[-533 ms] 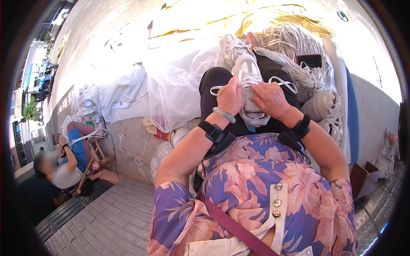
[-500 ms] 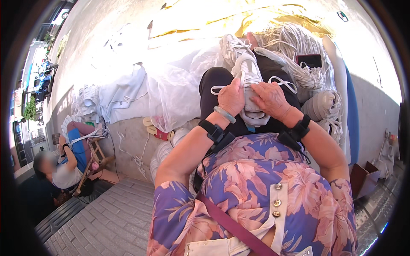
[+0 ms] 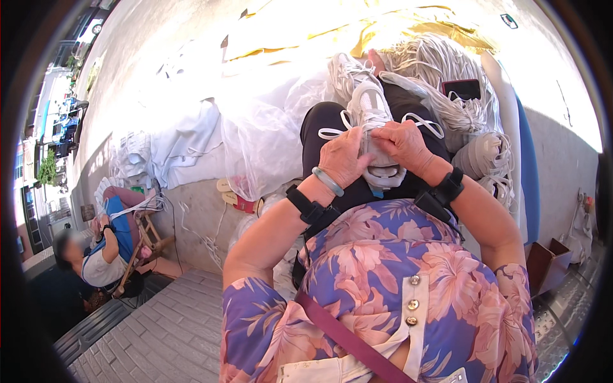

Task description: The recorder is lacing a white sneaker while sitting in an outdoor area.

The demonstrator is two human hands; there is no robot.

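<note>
A light grey and white sneaker (image 3: 383, 172) lies in my lap, its heel toward me and its toe away. White shoelace (image 3: 331, 133) stands out in loops on both sides of it. My left hand (image 3: 345, 155) is closed at the left of the lacing, with the thumb reaching over the shoe's opening. From the right, my right hand (image 3: 405, 147) bends its fingers in a pinch over the tongue and laces. Both hands seem to grip the shoelace, though the fingertips are partly hidden. Beyond the toe lies another laced sneaker (image 3: 348, 73).
A large bundle of pale laces (image 3: 434, 60) lies at the far right, beside a dark phone (image 3: 461, 89). More grey sneakers (image 3: 480, 156) stand by my right leg. Clear plastic sheeting (image 3: 255, 137) spreads to the left. Another person (image 3: 105, 255) sits at the far left by a wooden stool (image 3: 145, 239).
My left hand has shifted slightly left and toward me, and more lace shows at its fingertips. My right hand has moved slightly left over the lacing. The other person's arms have moved.
</note>
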